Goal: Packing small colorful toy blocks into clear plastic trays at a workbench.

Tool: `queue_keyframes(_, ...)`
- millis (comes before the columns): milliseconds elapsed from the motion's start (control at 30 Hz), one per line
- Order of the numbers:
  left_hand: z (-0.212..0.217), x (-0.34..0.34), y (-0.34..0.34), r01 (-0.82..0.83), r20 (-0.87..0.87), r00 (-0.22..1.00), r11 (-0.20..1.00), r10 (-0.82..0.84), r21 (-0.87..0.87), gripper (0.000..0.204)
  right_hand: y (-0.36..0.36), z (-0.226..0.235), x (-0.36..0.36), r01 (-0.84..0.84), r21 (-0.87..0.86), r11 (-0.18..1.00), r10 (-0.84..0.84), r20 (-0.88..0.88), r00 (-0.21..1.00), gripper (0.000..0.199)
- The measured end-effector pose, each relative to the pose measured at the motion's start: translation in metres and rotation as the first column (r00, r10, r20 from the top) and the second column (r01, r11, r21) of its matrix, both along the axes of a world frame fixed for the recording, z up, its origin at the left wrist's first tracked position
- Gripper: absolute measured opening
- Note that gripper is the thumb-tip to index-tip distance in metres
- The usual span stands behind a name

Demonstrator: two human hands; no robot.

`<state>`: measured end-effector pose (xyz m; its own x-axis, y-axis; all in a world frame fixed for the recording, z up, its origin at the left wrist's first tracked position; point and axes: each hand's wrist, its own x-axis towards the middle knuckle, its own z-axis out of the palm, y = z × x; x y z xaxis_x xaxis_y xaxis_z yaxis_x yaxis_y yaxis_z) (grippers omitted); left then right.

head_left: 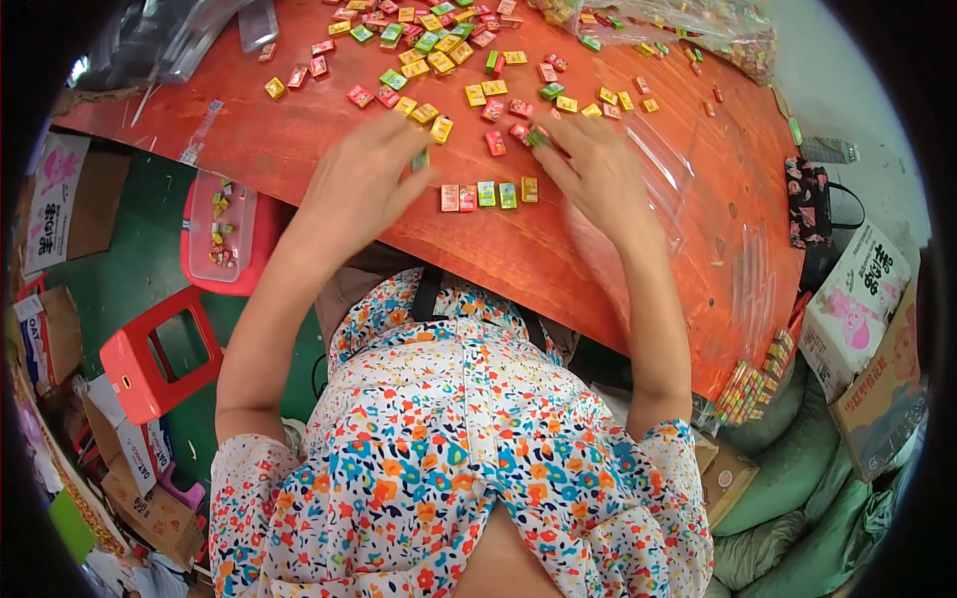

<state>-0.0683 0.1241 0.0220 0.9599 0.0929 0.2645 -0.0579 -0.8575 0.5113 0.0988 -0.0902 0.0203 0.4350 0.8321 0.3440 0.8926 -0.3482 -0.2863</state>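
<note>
In front of me on the red table [598,259] stands a short row of small candy-sized boxes: two pinkish-red boxes [459,198], two green boxes [497,194] and, a little apart at the right end, a yellow box [529,189]. My left hand [359,174] is to the left of the row, its thumb and fingers closed on a small box [422,159], mostly hidden and blurred. To the row's right, my right hand [598,169] pinches a small green box [537,137] at its fingertips. A red box [518,132] lies right beside that one.
Many loose red, yellow and green boxes [439,62] are scattered across the far table. A clear bag of boxes [743,55] sits far right; clear plastic sleeves [663,164] lie at right. Packed boxes [743,392] are at the right edge. Left stand a plastic tub [204,249] and red stool [150,384].
</note>
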Motion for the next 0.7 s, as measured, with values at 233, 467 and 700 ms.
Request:
queue_keyframes(233,-0.015,-0.024,-0.025,-0.028,-0.053,0.998,0.991,0.021,-0.133,0.022,-0.036,-0.005,-0.021,0.025,-0.182,0.983,-0.03,-0.028,0.999,0.031)
queue_keyframes(467,-0.02,-0.021,-0.03,-0.004,-0.036,0.999,0.986,-0.002,-0.168,0.034,-0.036,-0.014,-0.024,-0.029,-0.176,0.984,0.012,-0.099,0.995,0.037)
queue_keyframes(700,-0.018,-0.024,-0.037,-0.037,0.001,0.999,0.991,0.037,-0.127,0.046,-0.026,-0.001,-0.032,-0.025,-0.145,0.989,0.011,-0.096,0.995,0.04)
